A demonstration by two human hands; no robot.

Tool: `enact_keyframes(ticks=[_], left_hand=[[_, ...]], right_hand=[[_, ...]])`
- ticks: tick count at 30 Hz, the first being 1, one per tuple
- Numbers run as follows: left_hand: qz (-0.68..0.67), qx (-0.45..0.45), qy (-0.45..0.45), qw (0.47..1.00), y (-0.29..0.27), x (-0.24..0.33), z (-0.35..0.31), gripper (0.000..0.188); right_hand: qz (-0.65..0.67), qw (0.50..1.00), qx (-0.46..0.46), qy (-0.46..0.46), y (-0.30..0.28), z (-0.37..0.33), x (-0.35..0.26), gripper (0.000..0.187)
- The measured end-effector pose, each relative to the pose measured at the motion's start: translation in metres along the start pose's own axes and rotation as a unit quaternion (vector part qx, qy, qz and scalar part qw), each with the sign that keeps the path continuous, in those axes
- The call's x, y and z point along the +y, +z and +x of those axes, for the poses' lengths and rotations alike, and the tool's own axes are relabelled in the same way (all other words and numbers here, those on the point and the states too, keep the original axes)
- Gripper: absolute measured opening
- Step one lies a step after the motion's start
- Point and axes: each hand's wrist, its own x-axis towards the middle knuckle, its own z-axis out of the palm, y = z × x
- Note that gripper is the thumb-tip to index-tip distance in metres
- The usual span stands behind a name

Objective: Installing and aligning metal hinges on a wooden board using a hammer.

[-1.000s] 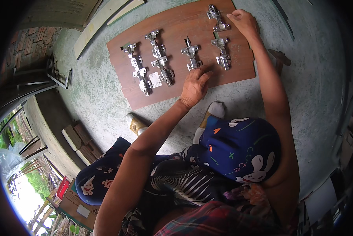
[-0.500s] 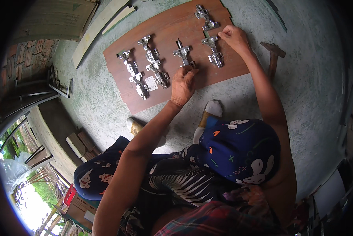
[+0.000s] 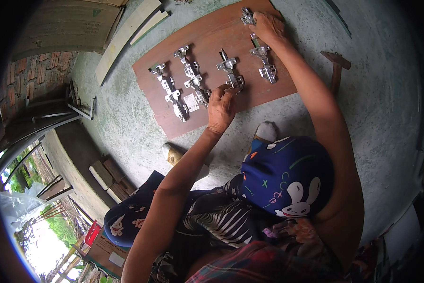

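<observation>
Several silver cabinet hinges lie in rows on a brown wooden board [image 3: 169, 125]. At its far right, my right hand [image 3: 270, 29] is closed over the near part of a hinge [image 3: 247, 16], whose far end shows beyond the fingers. Just nearer lies another hinge [image 3: 264, 61]. My left hand [image 3: 221, 107] has its fingers curled together beside the near end of the middle hinge [image 3: 228, 66]; anything between the fingertips is hidden. Left of that hand lie a hinge [image 3: 191, 70] and the leftmost hinge [image 3: 169, 92], with a white label [image 3: 191, 103] on the board between them.
A hammer [image 3: 336, 70] rests on the concrete floor [image 3: 377, 141] right of the board. Pale wooden strips [image 3: 127, 40] lie at the far left. My feet are close to the board's near edge. Bricks [image 3: 110, 177] and metal frames [image 3: 82, 111] stand on the left.
My right hand has moved away from the nearer right hinge to the far one and closed over it. My left hand has shifted slightly left of the middle hinge. The view has shifted a little.
</observation>
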Motion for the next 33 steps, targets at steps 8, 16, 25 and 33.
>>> enact_keyframes(ticks=[8,16,25,33], left_hand=[[-0.005,0.003,-0.011,1.0,0.003,0.0,-0.002,0.036],[-0.015,-0.01,-0.002,1.0,0.012,0.009,0.002,0.037],[-0.031,-0.016,-0.001,0.999,0.015,0.007,0.002,0.039],[-0.043,-0.025,-0.003,0.999,0.017,0.008,0.002,0.04]], right_hand=[[0.016,0.995,0.003,-0.093,0.002,-0.005,0.034,0.026],[0.067,0.976,-0.025,-0.207,0.005,-0.024,0.051,0.028],[0.072,0.979,-0.024,-0.189,0.0,-0.029,0.045,0.024],[0.113,0.973,-0.048,-0.194,0.007,-0.028,0.051,0.019]])
